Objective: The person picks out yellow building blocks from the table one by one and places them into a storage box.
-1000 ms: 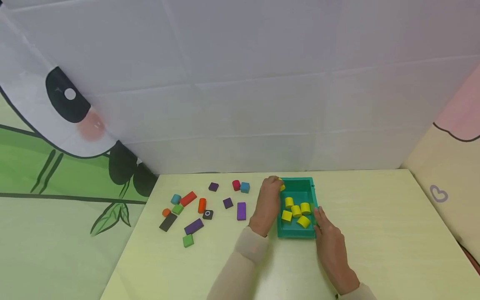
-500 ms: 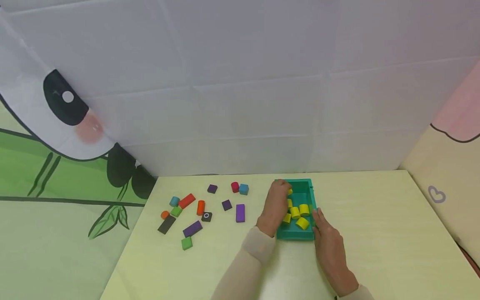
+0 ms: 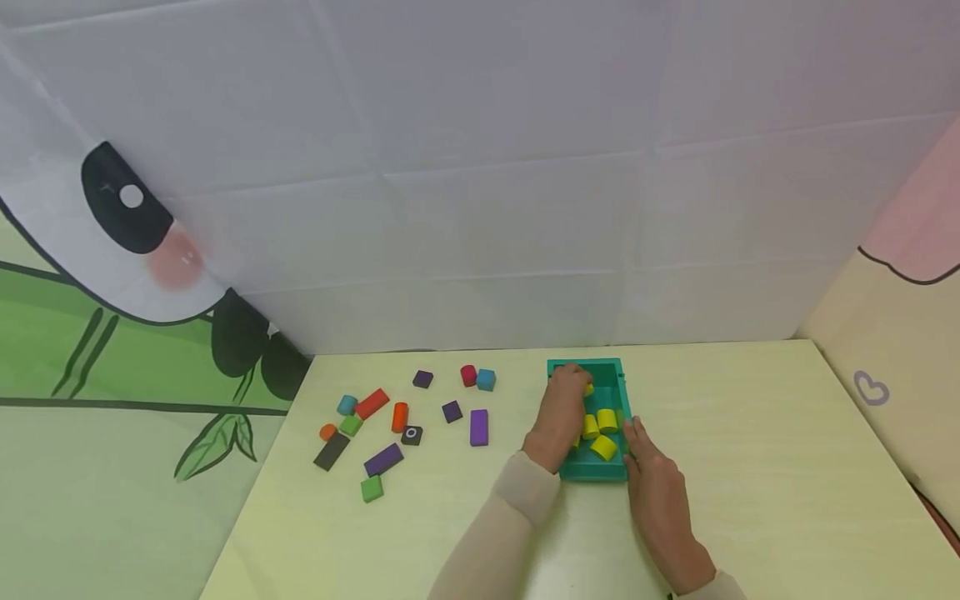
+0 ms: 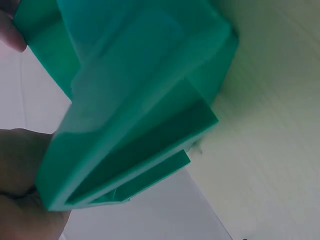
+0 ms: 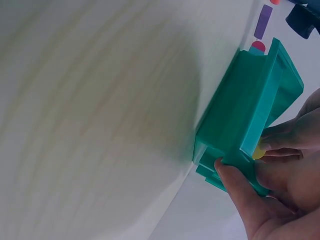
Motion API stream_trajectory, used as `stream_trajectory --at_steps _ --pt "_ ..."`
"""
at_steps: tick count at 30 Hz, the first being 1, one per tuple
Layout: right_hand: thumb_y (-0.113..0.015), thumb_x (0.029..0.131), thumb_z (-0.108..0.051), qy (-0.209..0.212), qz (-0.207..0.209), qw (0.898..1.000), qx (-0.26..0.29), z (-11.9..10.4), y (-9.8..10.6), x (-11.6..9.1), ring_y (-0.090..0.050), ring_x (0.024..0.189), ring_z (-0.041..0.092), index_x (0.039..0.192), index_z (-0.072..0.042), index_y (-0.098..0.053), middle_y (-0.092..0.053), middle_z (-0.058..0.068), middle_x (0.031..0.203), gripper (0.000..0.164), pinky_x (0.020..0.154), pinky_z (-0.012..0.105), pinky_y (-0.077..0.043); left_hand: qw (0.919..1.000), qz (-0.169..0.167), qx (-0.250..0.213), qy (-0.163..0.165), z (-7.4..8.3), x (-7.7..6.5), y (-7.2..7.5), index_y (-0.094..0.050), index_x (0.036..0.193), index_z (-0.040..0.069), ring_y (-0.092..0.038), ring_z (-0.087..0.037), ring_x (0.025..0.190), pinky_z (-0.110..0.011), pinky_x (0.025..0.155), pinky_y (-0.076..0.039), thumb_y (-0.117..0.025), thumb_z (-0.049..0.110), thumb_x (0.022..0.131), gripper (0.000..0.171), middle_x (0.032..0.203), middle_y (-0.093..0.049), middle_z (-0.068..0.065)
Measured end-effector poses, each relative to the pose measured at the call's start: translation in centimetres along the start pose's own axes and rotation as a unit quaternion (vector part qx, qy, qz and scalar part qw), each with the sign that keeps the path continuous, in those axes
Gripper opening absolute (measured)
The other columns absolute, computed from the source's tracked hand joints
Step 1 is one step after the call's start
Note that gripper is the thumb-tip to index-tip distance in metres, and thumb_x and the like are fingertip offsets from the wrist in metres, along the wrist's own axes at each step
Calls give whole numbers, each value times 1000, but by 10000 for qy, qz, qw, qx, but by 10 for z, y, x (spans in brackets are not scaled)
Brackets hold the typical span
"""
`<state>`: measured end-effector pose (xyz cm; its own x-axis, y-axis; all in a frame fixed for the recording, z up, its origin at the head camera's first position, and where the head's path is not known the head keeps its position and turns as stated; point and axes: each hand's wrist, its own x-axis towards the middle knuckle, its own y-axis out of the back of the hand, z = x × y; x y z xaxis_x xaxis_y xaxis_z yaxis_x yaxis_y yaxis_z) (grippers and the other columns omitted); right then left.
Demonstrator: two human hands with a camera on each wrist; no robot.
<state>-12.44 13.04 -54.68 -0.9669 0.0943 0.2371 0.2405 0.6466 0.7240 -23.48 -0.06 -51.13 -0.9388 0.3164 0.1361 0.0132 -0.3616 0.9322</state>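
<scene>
A green plastic bin [image 3: 593, 473] stands on the table with several yellow blocks [image 3: 603, 448] in it, most of them short cylinders. My left hand [image 3: 561, 410] reaches in over the left wall and pinches a yellow block [image 3: 589, 389] near the back; its fingers hide part of that block. On the other side, my right hand [image 3: 662, 500] holds the bin's right wall; in the right wrist view one digit presses the outside of the bin [image 5: 227, 105]. The left wrist view is mostly filled by the bin's side [image 4: 130, 95], with part of my left hand [image 4: 25, 175] at its edge.
Left of the bin lie several loose blocks: a purple one [image 3: 479, 427], a blue cube [image 3: 486, 380], a red cylinder [image 3: 468, 375], a black one [image 3: 332, 452] and a green cube [image 3: 372, 488] among them. A pale cloth wall [image 3: 465, 308] rises behind the table.
My left hand has moved right, from the bin's left rim to inside it, carrying the yellow block along. My right hand stays at the right wall. The view shifts slightly.
</scene>
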Motion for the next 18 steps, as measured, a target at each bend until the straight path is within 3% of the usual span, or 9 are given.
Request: stream_trajectory --at_steps 18 --pt "-72 91 13 164 63 9998 49 1 0 -1 -61 124 47 147 8 -52 -51 24 151 59 90 58 -59 9981 -347 504 31 12 8 -12 -77 127 11 -64 -16 117 -20 102 -53 -69 -2 99 32 125 -71 -3"
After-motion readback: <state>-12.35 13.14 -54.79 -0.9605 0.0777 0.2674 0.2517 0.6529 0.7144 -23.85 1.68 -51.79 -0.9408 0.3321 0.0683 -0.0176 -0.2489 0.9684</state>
